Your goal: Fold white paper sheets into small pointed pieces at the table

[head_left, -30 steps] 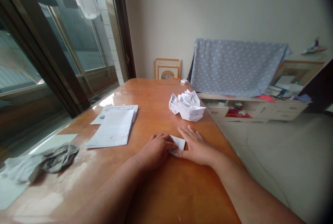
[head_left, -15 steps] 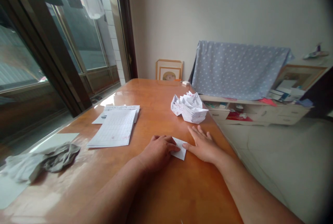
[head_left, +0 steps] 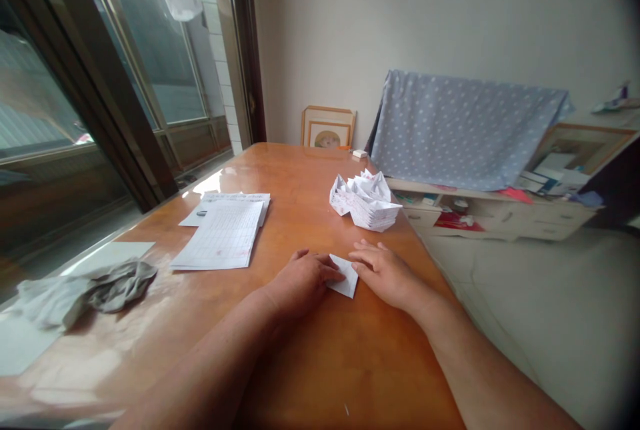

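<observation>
Crumpled grey-and-whitish cloth (head_left: 123, 285): far to the left of the small flat folded piece of white paper (head_left: 345, 281), lying partly over a pale flat sheet (head_left: 30, 353).
White printed ruled sheets (head_left: 217, 240): in a loose pile, left of the folded piece and a little farther from the person.
Left hand (head_left: 305, 281): just left of the folded piece, palm down, fingers curled, tips resting on its left part; whether anything is pinched beneath the palm cannot be told.
Folded piece: flat on the glossy orange-brown wooden table (head_left: 300, 177), between the two hands, its right part uncovered.
Handling of the folded piece: likely very light and thin, stiffer along its creases than across single layers, apt to slide on the polish and to tear or crumple under a hard pull; best taken by the bare right edge, thumb above and fingertip below, with all layers together.
White folded-paper cluster (head_left: 367, 207): beyond the folded piece, pointed and many-layered, probably light and easily crushed.
Right hand (head_left: 386, 275): just right of the folded piece, fingers spread loosely and gripping nothing, thumb tip at its right edge; contact is unclear.
Blue-grey white-dotted cloth (head_left: 460, 130): beyond the folded piece, to its right, draped above a white low cabinet (head_left: 510, 220).
</observation>
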`<state>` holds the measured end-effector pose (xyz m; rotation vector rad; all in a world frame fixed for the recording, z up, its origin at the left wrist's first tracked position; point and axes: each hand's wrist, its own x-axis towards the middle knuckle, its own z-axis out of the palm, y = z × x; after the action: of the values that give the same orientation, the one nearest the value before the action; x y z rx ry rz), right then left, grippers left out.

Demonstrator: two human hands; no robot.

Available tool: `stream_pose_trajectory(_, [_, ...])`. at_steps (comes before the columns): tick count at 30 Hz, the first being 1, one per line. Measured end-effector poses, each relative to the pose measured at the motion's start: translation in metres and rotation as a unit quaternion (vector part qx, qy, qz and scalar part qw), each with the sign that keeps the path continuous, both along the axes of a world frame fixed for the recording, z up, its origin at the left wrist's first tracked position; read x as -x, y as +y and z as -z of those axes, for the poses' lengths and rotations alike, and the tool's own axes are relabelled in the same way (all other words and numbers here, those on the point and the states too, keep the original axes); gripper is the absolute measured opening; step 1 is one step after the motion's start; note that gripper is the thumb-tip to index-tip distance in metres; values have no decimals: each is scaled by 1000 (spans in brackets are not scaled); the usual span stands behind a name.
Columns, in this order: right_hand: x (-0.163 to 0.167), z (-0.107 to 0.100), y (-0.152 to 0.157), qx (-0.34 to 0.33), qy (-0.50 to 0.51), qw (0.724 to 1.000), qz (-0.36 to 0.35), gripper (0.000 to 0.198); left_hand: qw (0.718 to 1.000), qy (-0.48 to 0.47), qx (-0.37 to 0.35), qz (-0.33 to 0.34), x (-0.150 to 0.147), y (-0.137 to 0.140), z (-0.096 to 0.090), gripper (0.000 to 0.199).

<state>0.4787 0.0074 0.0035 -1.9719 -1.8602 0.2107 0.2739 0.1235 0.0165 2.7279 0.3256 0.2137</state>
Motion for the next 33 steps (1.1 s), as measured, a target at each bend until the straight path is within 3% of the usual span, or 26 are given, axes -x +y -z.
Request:
stream_pose_trajectory(5, [5, -2, 0, -34, -30, 999, -18, 33, 1000, -9, -2, -14, -1, -3, 0, 47])
stream_pose_trajectory(11, [3, 0, 0, -25, -36, 998, 38, 18, 998, -51, -7, -24, -2, -1, 9, 46])
stream_pose_trajectory(17, [-3, 11, 5, -61, 30, 996, 49, 10, 991, -105, -6, -82, -1, 4, 17, 38])
stream_pose_trajectory(20, [-2, 11, 7, -73, 117, 989, 54, 14, 988, -109, 11, -111, 0, 6, 17, 27])
stream_pose_trajectory(22, [1, 9, 7, -65, 202, 975, 66, 15, 986, -112, 48, -115, 0, 7, 17, 24])
stream_pose_trajectory(25, [7, 2, 6, -59, 307, 945, 90, 18, 966, -140, 158, -151, -2, 5, 14, 27])
stream_pose_trajectory(29, [12, -4, 6, -98, 374, 915, 114, 21, 887, -192, 353, -228, -2, -1, 5, 37])
stream_pose_trajectory(33, [16, -6, 6, -121, 395, 904, 112, 25, 812, -209, 500, -217, 0, -6, -4, 28])
